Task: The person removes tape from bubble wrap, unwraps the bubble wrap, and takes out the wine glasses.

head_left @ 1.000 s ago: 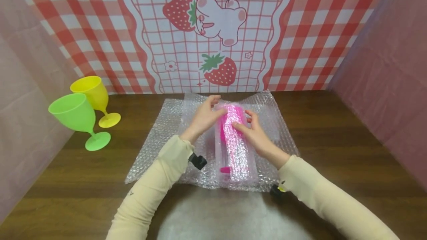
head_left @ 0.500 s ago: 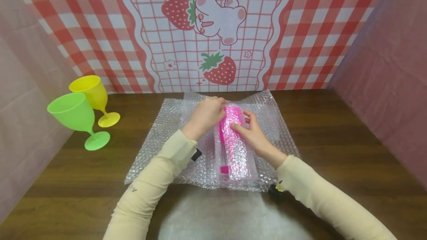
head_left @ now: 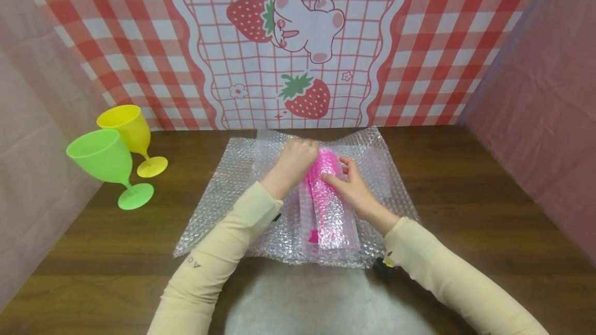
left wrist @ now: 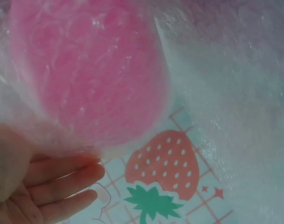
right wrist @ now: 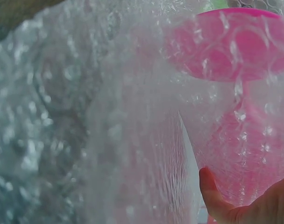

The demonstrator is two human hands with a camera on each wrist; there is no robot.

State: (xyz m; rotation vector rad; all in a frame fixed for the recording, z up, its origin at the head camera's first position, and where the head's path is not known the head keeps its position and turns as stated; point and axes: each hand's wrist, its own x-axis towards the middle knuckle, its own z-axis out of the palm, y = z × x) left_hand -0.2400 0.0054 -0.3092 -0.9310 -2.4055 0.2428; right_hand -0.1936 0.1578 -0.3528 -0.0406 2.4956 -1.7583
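A pink plastic goblet (head_left: 323,169) lies in a roll of clear bubble wrap (head_left: 336,231), its bowl towards the backdrop. Through the wrap, the right wrist view shows its round foot (right wrist: 221,49) and stem. My left hand (head_left: 293,162) bends over the roll's far end and pinches the wrap there. Its thumb is hidden, while in the left wrist view the fingers (left wrist: 62,179) touch the wrap's edge beside the bowl. From the right, my right hand (head_left: 351,187) grips the wrapped bowl, thumb on top and fingers round the far side.
Under the roll, a larger bubble wrap sheet (head_left: 214,211) spreads over the wooden table (head_left: 465,195). Green (head_left: 104,159) and yellow (head_left: 132,131) goblets stand upright at the left. A strawberry-print cloth (head_left: 419,40) hangs behind. A pale grey surface (head_left: 321,304) lies in front.
My left hand's fingers have gone from spread to bent over the roll's far end, and the hand has shifted right. My right hand keeps its grip on the wrapped goblet.
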